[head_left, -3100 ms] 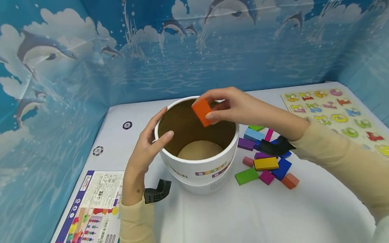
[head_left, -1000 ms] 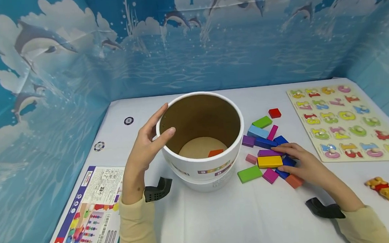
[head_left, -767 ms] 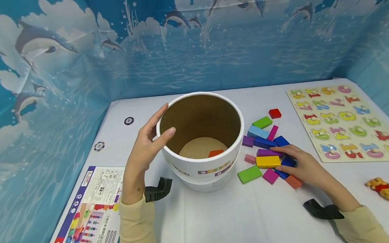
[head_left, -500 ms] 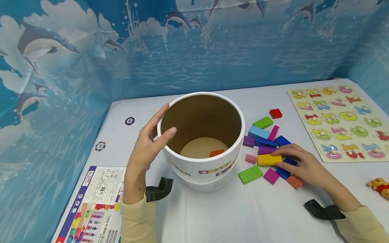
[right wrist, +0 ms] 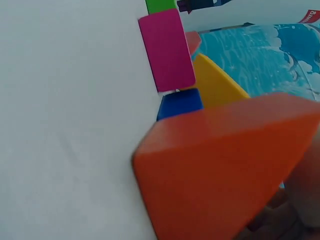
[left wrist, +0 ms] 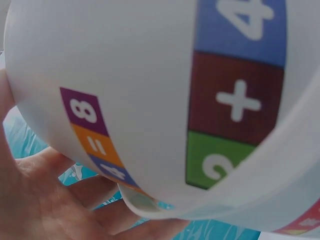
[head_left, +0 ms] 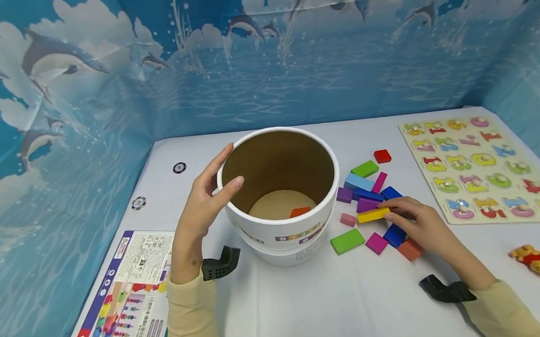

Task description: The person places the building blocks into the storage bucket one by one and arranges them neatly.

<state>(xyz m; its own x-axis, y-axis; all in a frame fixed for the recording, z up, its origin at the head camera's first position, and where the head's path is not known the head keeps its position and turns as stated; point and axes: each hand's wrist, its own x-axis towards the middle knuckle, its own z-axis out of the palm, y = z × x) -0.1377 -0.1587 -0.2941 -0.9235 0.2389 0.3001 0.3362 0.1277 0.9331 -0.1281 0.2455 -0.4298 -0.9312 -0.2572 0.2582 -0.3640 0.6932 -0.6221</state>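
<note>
The step in hand appears to be picking up the yellow block (head_left: 372,215), which sits tilted in the block cluster right of the bucket (head_left: 263,230), toward the middle of the table (head_left: 321,297). The hands are apart. The right hand (head_left: 419,222) pinches the block's right end between thumb and finger; whether the block is clear of the table cannot be told. The left hand (head_left: 204,199) rests spread against the bucket's left side, thumb over the rim. The next move likely calls for a firm pinch, a lift clear of the adjacent purple block (head_left: 366,204), and a steady bucket.
</note>
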